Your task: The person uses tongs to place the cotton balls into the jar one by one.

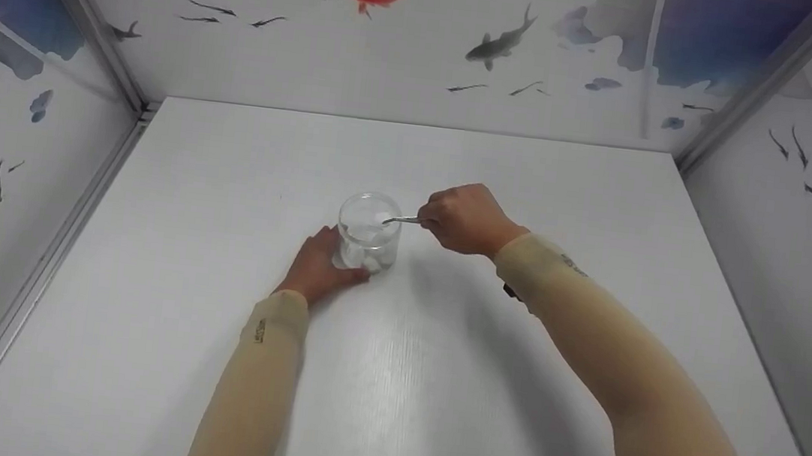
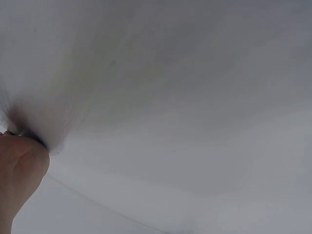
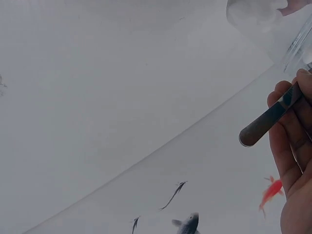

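Note:
A clear round jar (image 1: 346, 237) with white cotton balls (image 1: 372, 262) inside stands upright on the white table. My left hand (image 1: 318, 264) grips it from the left, thumb along the near side and fingers around the back. Metal tweezers (image 1: 402, 219) with a bent tip are pinched in my right hand (image 1: 469, 219), to the right of the jar. Their tip reaches over the rim; whether it holds anything cannot be made out. The right wrist view shows the flat rounded end of the tweezers (image 3: 265, 124) between thumb and fingers, near the jar (image 3: 248, 22).
White table (image 1: 190, 198) surface surrounds the jar. Panels printed with fish and petals stand at the back (image 1: 409, 55) and both sides. Pale sleeves cover both forearms.

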`<state>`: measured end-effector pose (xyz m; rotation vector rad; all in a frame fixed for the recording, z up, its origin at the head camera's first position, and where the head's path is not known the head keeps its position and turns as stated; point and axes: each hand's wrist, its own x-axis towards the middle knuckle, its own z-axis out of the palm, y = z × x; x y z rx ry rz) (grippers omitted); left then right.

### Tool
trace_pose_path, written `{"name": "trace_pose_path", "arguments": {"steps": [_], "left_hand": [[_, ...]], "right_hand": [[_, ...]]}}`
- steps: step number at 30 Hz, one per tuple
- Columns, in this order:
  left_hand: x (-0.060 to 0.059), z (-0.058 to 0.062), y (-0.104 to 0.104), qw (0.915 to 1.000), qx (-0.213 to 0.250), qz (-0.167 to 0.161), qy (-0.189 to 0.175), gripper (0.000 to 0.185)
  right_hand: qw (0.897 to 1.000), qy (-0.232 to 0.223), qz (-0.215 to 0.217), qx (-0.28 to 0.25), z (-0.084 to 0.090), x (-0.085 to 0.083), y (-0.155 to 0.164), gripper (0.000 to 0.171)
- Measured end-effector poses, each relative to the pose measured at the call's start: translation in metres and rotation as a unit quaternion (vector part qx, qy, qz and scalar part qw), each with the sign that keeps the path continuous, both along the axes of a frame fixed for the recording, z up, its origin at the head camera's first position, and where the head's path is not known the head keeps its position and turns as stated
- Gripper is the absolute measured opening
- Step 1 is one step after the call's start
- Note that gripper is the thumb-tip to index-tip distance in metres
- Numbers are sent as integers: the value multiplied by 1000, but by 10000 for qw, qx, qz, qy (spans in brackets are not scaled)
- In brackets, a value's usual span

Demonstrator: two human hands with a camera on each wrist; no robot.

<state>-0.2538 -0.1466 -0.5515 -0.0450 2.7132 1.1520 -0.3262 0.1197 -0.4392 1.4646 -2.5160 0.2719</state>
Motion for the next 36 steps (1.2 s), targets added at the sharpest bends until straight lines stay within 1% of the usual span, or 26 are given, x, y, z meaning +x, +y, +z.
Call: {"name": "trace_pose_path", "arguments": {"steps": [4, 11, 15, 21, 24, 29, 33, 36], "left_hand": [[0, 0, 0, 10000, 11, -2, 7, 109], [-2, -3, 0, 9998, 4, 59, -164, 110], [-3, -4, 0, 9999, 7, 50, -113, 111], [-3, -4, -2, 9999, 2, 49, -118, 110], [-3, -3, -2, 9999, -8, 33, -99, 110], [-1, -1, -1, 9999, 28, 60, -141, 109], [-1, 0, 0, 9998, 43, 85, -192, 108], [0, 0, 0, 9999, 53, 39, -150, 107]], "right_hand": [[10000, -36, 3, 9, 0, -1, 0, 11], [10000, 21, -17, -8, -2, 0, 0, 11], [10000, -46, -76, 23, -2, 0, 4, 12], [9999, -67, -112, -88, -3, -1, 16, 11], [9996, -158, -166, -149, -5, -2, 23, 12], [9983, -455, -302, -213, -9, -1, 33, 13], [9972, -646, -312, -228, -12, -1, 38, 13], [9962, -765, -339, -241, -13, -1, 42, 14]]}}
